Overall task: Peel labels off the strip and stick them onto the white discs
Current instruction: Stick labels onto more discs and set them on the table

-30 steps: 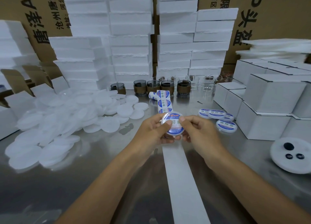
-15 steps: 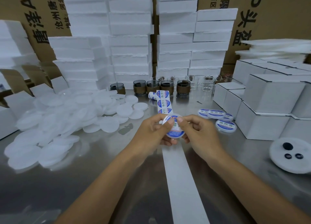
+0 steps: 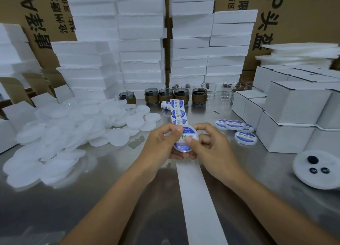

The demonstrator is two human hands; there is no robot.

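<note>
Your left hand (image 3: 161, 143) and right hand (image 3: 211, 146) clamp the disc (image 3: 184, 150), thumbs now pressing its label (image 3: 184, 136) — it looks stuck.

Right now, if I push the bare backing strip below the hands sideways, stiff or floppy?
Probably floppy: the backing strip looks paper-thin, lying flat like ribbon. Likely light, so it may buckle or skid on the shiny steel table.

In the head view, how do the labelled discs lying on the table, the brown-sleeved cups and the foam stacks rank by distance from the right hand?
1. Labelled discs, just right of the right hand.
2. Brown-sleeved cups, farther back, centre.
3. Foam stacks, behind the cups.
</note>
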